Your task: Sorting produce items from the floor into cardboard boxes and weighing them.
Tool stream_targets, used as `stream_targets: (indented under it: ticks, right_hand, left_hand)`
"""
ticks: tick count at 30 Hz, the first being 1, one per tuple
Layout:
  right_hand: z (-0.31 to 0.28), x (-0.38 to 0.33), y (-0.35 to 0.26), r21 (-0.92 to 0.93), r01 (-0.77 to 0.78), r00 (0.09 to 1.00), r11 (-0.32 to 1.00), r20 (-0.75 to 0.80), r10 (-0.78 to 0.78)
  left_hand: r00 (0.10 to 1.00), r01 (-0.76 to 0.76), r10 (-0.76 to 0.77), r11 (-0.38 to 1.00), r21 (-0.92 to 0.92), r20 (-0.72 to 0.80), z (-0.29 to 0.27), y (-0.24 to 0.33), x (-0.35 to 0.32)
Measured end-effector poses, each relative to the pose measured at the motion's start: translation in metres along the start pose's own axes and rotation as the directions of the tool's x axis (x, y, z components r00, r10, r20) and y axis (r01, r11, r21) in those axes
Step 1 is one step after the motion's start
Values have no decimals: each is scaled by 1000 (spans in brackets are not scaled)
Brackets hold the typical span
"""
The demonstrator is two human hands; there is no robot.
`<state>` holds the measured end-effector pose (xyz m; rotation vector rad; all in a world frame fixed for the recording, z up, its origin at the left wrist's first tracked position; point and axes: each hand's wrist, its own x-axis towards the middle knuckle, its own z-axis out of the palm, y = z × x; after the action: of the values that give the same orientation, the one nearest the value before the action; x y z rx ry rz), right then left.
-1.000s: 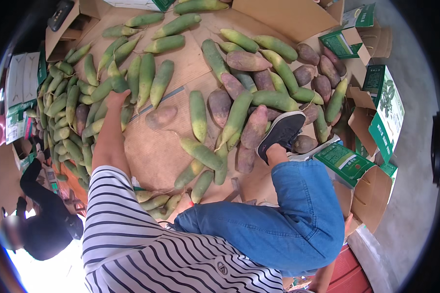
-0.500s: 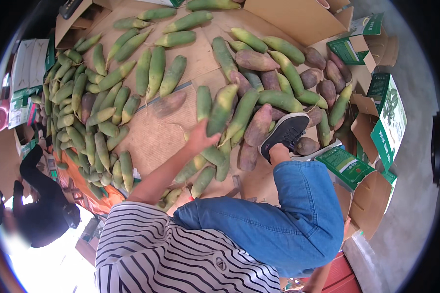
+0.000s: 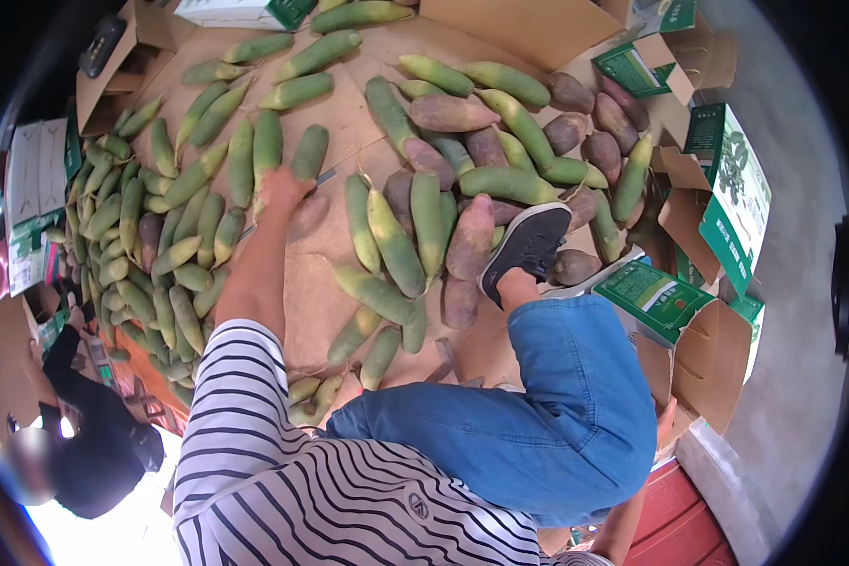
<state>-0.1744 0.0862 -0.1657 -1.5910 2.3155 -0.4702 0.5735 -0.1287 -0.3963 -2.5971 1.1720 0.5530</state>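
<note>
My left hand [image 3: 283,187] reaches out over the cardboard, its fingers closed round the lower end of a long green radish [image 3: 267,140]. A second green radish [image 3: 309,151] lies right beside the thumb side, its lower tip covered by the hand. Below the wrist rests a dull purple radish [image 3: 309,215]. My right forearm [image 3: 623,528] shows at the lower right, behind my bent leg. Only a sliver of skin, perhaps my right hand [image 3: 666,415], appears past the knee by an open carton; its fingers are hidden.
A heap of green radishes [image 3: 127,241] fills the left. Green and purple radishes [image 3: 481,146] lie mixed near my shoe [image 3: 530,243]. Open green-and-white cartons [image 3: 660,302] line the right side. A person in dark clothes [image 3: 104,424] is at lower left.
My left hand has let go of a yellow-tipped green radish near the middle, which now lies by the others. It has moved left and farther away, onto another green radish.
</note>
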Motion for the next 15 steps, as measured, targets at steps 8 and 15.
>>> stream_targets:
  ticks: [8,15]
  right_hand:
    - [2,-1,-33,-55,-3,1000,999,9,4]
    - [2,-1,-13,3,-4,1000,1000,8,4]
  left_hand:
    - [948,-317,304,858,-403,-98,26,5,-40]
    - [810,-578,454,514,-634,-370,-11,91,-142]
